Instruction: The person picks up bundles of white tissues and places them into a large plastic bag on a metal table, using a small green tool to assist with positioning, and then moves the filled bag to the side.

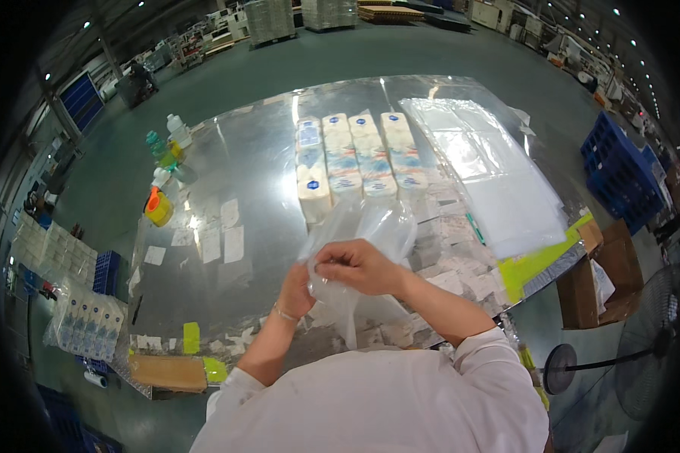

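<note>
Left hand (298,291) and right hand (364,266), fingers nearly closed, pinch clear bag (387,225); tissue packs (343,160) at 12 o'clock, lengthwise 12-to-6, right nearer

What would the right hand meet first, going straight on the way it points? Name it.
The clear plastic bag, bunched right against the right hand; just beyond, probably the left hand, though depth is unclear.

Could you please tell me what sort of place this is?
Probably a factory or warehouse hall: tall pale stacks stand on a wide floor, beyond a large metal worktable.
</note>
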A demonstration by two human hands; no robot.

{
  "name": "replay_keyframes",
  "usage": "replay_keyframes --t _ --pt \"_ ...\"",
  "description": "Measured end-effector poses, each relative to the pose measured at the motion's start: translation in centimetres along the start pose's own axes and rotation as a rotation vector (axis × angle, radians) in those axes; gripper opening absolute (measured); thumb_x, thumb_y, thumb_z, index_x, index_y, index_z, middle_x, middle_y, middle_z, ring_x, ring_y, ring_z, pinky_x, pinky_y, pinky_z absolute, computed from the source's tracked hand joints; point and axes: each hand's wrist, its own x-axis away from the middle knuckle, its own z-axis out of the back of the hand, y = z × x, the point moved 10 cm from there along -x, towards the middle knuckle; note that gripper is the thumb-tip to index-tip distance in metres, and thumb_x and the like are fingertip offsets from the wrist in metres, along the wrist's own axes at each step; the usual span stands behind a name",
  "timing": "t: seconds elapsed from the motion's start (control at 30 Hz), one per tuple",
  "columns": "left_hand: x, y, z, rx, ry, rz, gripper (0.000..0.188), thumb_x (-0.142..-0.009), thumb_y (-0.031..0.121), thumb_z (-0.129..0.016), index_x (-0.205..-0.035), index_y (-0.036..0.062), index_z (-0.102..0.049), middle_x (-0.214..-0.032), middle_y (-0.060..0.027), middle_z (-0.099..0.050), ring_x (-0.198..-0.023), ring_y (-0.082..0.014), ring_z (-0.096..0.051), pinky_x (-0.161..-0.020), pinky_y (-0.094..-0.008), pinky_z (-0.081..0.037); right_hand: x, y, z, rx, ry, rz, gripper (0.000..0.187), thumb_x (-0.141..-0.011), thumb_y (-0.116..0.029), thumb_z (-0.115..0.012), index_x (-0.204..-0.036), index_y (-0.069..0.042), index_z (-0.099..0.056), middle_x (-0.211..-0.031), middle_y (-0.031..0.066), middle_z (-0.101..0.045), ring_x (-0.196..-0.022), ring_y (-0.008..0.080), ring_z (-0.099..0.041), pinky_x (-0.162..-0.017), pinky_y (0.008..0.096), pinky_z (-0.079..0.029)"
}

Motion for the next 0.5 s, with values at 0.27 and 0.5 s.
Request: replay_keyframes --t 0.27,0.5 --pt "8.8 9.3 5.0 0.427 0.227 -0.123 0.027 -0.086 0.011 -0.051 -0.109 -0.0010 -0.047 -0.107 -0.0104 -0.053 -0.096 -0.0186 -0.053 -0.084 -0.0346 -0.043 1.1 3.1 -0.8 0.099 0.320 -0.144 0.016 -0.085 -0.015 -0.055 -0.079 0.000 -0.058 -0.064 -0.0018 -0.054 -0.058 0.0035 -0.045 -0.050 0.0197 -0.036" --pt "7.9 6.0 6.4 0.319 0.086 -0.142 0.022 -0.080 0.003 -0.056 -0.102 0.0013 -0.053 -0.100 -0.0054 -0.059 -0.090 -0.0131 -0.055 -0.080 -0.0258 -0.043 4.2 -0.9 4.4 0.576 0.645 0.068 0.016 -0.082 -0.017 -0.057 -0.083 -0.002 -0.062 -0.063 0.0074 -0.055 -0.060 0.0099 -0.049 -0.051 0.0258 -0.037"
